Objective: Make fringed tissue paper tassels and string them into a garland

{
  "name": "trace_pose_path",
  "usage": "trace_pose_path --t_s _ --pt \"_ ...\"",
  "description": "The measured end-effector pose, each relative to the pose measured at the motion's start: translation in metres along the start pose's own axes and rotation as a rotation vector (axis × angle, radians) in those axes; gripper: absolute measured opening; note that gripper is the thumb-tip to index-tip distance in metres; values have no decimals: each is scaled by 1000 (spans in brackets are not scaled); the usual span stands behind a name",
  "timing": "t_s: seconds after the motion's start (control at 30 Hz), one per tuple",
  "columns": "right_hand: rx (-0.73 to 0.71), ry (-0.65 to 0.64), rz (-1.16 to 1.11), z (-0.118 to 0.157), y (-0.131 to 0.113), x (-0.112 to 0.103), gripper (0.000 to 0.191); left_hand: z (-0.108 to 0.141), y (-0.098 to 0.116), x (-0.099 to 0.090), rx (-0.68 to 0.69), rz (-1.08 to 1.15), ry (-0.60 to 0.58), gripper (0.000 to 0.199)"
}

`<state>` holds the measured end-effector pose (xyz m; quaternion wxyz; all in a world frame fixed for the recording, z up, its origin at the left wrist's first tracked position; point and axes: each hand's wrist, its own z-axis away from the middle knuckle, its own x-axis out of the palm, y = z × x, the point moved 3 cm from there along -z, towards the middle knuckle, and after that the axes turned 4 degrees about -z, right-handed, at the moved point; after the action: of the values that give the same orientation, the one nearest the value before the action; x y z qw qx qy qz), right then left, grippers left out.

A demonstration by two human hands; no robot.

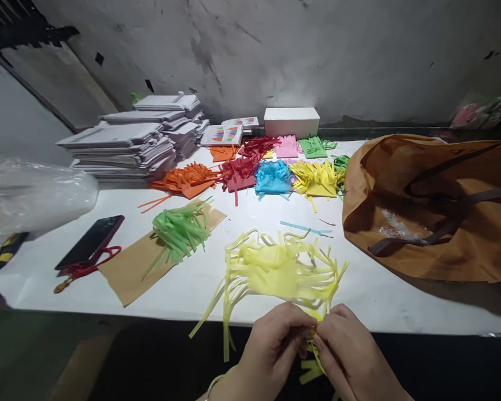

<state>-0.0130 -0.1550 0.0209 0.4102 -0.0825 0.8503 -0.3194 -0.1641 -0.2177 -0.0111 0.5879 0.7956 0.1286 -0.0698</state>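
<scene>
Both of my hands meet at the table's front edge, fingertips pinched close together. Between my left hand [275, 340] and my right hand [350, 345] are yellow paper strips [313, 353], gripped by both, with loose ends hanging below. Just beyond my fingers a pale yellow fringed sheet of tissue paper [271, 273] lies flat, its cut strips spread to both sides. Some strips at its left droop over the edge. Whether the held strips join this sheet is hidden by my fingers.
Green fringed paper [179, 231] lies on brown paper [129, 273], near a phone [89, 242]. Behind are orange [187, 179], red [239, 172], blue [272, 178] and yellow bundles [321, 181]. Paper stacks [121, 145], a white box [291, 121], plastic wrap [37, 195] and a brown bag [384, 184] surround them.
</scene>
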Motion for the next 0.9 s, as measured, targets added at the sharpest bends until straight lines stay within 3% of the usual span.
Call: trace_pose_path --t_s 0.13,0.5,0.77,0.9 --pt "31 -72 -42 -4 0 3 21 3 -2 -2 -4 -13 -25 22" --pt "66 97 -67 -2 -7 10 23 7 5 -5 84 -103 6 31" --pt "117 118 -72 3 -8 14 22 11 -2 0 -146 213 83 18" --pt "81 65 12 4 -8 13 22 7 1 -3 -175 193 90 16"
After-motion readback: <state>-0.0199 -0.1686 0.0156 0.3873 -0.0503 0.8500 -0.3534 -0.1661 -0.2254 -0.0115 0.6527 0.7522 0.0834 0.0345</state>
